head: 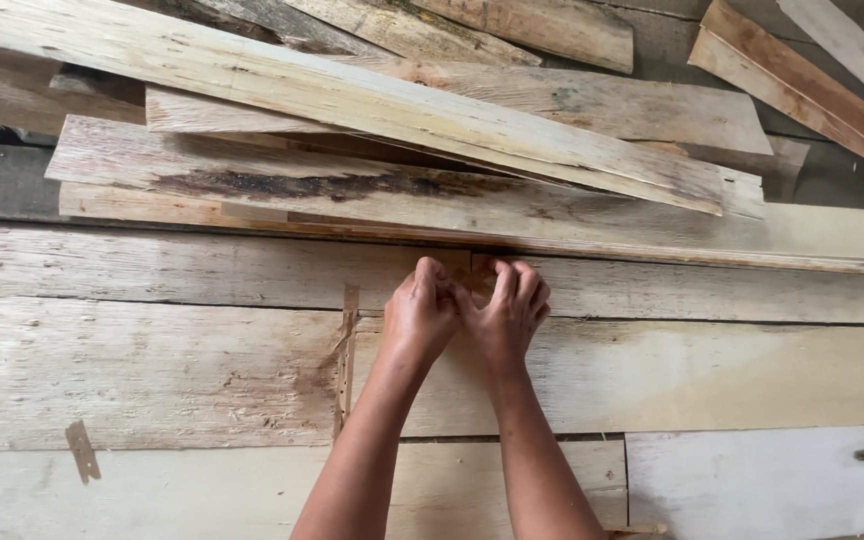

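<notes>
Left hand [420, 312] and right hand [510, 308] touch, fingers curled — pinching at a veneer sheet [202, 270] edge mid-floor, under the board pile [372, 130]. Thin, dry sheet — could split or splinter skin if yanked.

Whatever the curled fingers of the left hand [419, 312] and right hand [508, 312] pinch between them is hidden by the knuckles, so it cannot be told whether they hold anything. Both forearms are cut off by the bottom edge. Beyond the hands, the long pale plank with a dark stain [352, 190] covers most of the boards under it, and the loose pile of pale wooden planks [432, 60] above that plank runs out past the top edge.
</notes>
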